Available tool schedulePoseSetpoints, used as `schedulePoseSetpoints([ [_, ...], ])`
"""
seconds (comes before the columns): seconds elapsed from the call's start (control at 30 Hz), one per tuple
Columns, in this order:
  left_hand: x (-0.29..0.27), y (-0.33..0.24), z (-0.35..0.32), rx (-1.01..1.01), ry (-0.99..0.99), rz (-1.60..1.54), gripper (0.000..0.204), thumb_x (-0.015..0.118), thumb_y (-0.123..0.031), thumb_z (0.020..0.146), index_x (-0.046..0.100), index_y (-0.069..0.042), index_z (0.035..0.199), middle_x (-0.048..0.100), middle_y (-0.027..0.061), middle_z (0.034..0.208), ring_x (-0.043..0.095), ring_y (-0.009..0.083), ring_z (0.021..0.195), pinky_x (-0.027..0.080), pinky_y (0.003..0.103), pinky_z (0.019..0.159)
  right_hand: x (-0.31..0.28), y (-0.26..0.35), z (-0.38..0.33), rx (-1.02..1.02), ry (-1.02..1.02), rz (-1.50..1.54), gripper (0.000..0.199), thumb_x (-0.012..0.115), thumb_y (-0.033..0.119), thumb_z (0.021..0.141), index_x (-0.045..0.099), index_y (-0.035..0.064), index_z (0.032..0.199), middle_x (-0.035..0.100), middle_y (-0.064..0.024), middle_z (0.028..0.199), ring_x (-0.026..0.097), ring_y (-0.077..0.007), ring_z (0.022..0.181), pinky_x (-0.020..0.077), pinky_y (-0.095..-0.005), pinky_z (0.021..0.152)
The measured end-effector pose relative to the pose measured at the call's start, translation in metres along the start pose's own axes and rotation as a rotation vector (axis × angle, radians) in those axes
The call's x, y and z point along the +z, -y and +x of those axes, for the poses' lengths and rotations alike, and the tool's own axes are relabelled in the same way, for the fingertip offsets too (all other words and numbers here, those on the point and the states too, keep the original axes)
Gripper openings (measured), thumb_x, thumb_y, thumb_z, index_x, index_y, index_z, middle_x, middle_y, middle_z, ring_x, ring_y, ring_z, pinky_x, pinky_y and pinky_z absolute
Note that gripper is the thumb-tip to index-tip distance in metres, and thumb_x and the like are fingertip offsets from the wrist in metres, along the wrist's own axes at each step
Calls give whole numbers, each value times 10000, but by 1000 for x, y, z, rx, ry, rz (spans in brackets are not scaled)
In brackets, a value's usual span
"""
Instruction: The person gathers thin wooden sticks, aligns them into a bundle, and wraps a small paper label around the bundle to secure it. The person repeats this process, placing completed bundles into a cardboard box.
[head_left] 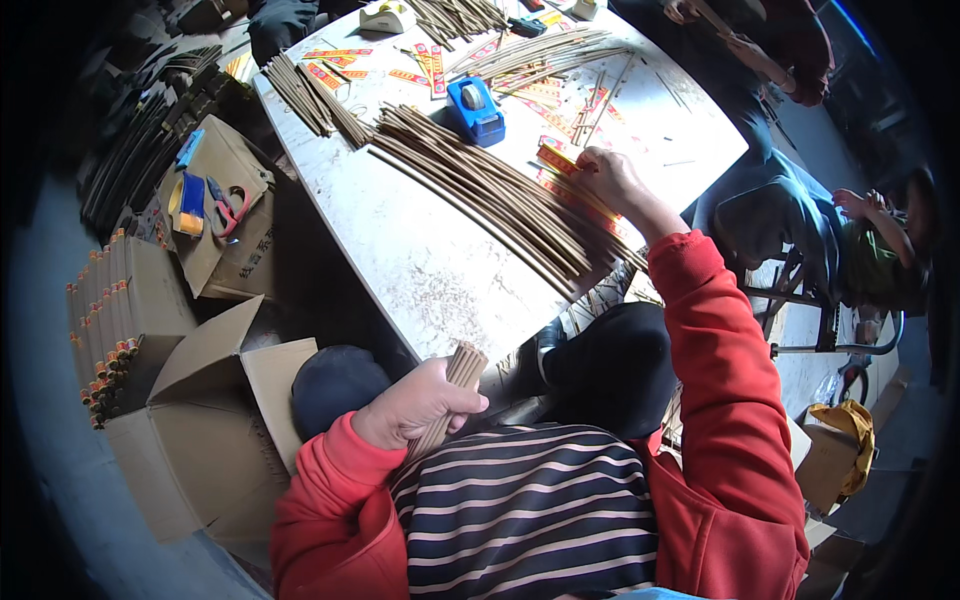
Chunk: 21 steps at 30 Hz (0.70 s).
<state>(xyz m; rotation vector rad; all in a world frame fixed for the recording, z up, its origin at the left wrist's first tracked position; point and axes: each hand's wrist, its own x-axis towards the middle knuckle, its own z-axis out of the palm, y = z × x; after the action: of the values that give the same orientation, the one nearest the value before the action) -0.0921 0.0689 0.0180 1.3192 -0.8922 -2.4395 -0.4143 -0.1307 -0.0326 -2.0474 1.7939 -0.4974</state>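
My left hand (422,402) is closed around a bundle of thin brown sticks (466,366), held upright near my lap in front of the table edge. They look like incense sticks. Over the table, my right hand (612,182) pinches a red and yellow paper label (557,157) by its end. Just below that hand, a long row of loose brown sticks (480,200) lies slantwise across the white table (400,260). A blue tape dispenser (478,112) stands behind the row, left of my right hand.
More sticks (318,100) and scattered labels (432,70) cover the table's far side. Left of me are an open cardboard box (215,430), banded bundles (105,330), and red-handled scissors (232,210) on another carton. Other people sit at the far right, one hand (745,55) visible.
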Motion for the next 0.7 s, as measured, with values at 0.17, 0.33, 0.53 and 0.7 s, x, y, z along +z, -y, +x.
schedulePoseSetpoints([
  [0.17,-1,-1,-4,14,-17,-6,153,659,-56,732,525,-4,680,512,51,552,479,114,448,380,233,438,-2,2,3,34,-33,20,149,642,171,802,636,39,871,622,-156,757,610,-253,730,469,-352,676],
  [0.33,-4,0,-3,15,-1,-10,149,659,-54,730,530,0,681,512,55,552,478,116,449,379,231,437,-7,-5,7,-134,-151,-251,153,591,179,842,619,29,854,608,-172,748,605,-278,713,462,-367,669],
  [0.53,-4,-1,-2,13,2,-20,145,661,-53,728,536,4,682,513,54,555,479,114,453,380,231,439,-18,-14,13,-54,-113,-163,207,536,215,869,589,22,816,598,-184,759,593,-336,756,459,-404,678],
  [0.7,-5,-2,-1,5,9,-21,138,664,-50,728,543,7,692,514,51,559,479,113,454,381,228,443,-16,-3,8,-221,-199,-368,269,609,285,815,584,25,877,613,-157,855,580,-318,857,453,-397,739],
])
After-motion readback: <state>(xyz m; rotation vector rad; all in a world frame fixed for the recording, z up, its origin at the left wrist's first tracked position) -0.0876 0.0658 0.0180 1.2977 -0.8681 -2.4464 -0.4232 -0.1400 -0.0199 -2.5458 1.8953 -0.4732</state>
